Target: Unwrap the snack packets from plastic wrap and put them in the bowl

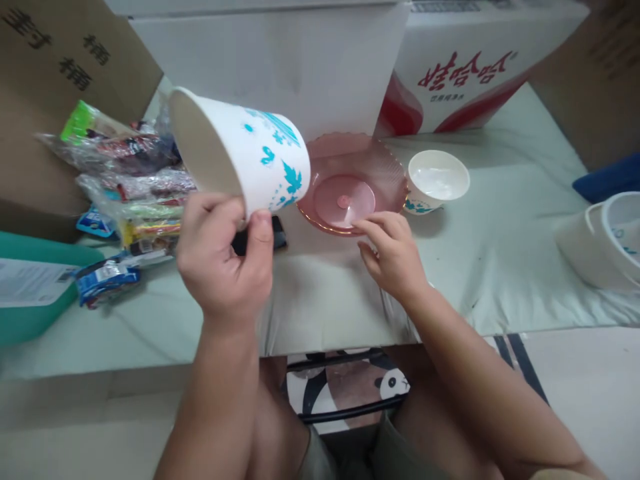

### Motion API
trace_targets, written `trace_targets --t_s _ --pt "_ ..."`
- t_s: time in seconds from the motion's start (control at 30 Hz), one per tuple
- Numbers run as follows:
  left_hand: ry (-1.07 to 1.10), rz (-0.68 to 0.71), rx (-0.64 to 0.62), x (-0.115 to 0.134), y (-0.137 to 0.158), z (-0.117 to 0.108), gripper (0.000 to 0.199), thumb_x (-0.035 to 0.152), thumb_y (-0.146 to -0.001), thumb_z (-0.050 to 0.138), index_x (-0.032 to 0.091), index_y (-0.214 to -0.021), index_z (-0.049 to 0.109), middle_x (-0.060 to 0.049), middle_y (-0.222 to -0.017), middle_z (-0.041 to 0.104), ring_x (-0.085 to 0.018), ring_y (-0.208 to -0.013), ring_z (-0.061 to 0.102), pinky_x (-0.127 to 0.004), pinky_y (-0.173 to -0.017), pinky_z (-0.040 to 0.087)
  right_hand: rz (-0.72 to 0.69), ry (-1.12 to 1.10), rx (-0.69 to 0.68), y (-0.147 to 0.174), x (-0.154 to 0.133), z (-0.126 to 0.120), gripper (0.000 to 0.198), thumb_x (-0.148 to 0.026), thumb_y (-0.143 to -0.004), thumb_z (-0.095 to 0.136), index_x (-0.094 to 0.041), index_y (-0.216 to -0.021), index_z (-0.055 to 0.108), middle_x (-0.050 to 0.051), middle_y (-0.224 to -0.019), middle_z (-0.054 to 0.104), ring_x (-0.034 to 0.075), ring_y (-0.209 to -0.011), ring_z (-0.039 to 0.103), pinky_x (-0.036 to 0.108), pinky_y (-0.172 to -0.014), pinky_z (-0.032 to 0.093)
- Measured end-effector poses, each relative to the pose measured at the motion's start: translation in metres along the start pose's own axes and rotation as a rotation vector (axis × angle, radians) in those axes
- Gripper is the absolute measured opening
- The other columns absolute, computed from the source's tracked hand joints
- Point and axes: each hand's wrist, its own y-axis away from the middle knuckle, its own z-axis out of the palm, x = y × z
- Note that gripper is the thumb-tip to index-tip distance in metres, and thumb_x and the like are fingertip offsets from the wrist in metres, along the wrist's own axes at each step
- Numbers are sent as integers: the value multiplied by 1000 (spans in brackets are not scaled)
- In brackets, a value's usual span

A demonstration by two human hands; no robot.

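My left hand (225,257) is closed on the rim of a white paper bucket (273,157) printed with blue-green leaves. The bucket is tipped on its side in the air, its mouth facing left. At the near edge of a pink translucent fruit bowl (323,157) with a scalloped rim, my right hand (393,250) has its fingertips over the inside and its thumb outside, seemingly pinching the rim. Beside the bowl, on its right, stands a smaller white paper bowl (437,180) with similar print.
Packaged snacks (145,183) are piled on the left near a green container (43,287). A dark phone (277,233) lies behind my left hand. White cartons (460,87) line the back of the cloth-covered table (320,300). A white bucket (590,243) stands at the right edge.
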Motion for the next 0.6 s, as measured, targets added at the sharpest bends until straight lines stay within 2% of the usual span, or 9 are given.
trace_targets --t_s 0.07,0.13,0.2,0.27,0.37,0.5,0.6 --pt "25 68 -70 17 5 7 8 32 -94 69 28 -91 74 -4 -88 62 -22 -83 58 -38 -76 47 91 -25 91 -1 4 -16 29 -21 -96 54 -31 -122 61 9 -117 69 28 -113 65 47 -96 55" --pt "58 162 -125 39 9 21 8 23 -93 69 28 -94 75 -4 -88 64 -20 -80 60 -37 -74 49 275 -77 300 -1 9 -39 28 -26 -98 46 -30 -124 56 11 -120 64 29 -116 65 49 -94 55" --pt "107 210 -211 67 12 45 13 18 -91 69 28 -93 77 -4 -86 65 -20 -80 61 -39 -79 48 484 -158 520 0 12 -66 27 -26 -97 37 -30 -119 51 10 -115 60 28 -115 66 47 -88 56" --pt "186 158 -380 98 15 77 16 16 -90 70 29 -93 78 -4 -87 67 -21 -83 63 -40 -86 47 604 -260 712 2 13 -96 22 -25 -93 34 -31 -107 51 8 -106 57 27 -110 67 44 -82 54" --pt "294 162 -537 145 22 132 18 17 -92 67 30 -89 79 -2 -83 68 -20 -81 63 -41 -91 47 691 -459 990 4 14 -142 13 -18 -84 40 -27 -86 49 4 -97 53 23 -102 67 42 -82 50" --pt "382 353 -596 202 28 205 20 19 -97 60 30 -94 77 -1 -84 68 -19 -82 64 -42 -94 49 896 -734 1401 14 42 -199 12 -16 -78 44 -25 -85 47 2 -94 46 16 -88 61 35 -77 43" --pt "401 501 -666 245 28 258 20 19 -99 60 30 -99 76 -1 -89 70 -19 -88 66 -42 -101 48 948 -886 1568 37 77 -234 8 -20 -76 46 -24 -82 44 2 -90 38 16 -80 54 33 -69 39"
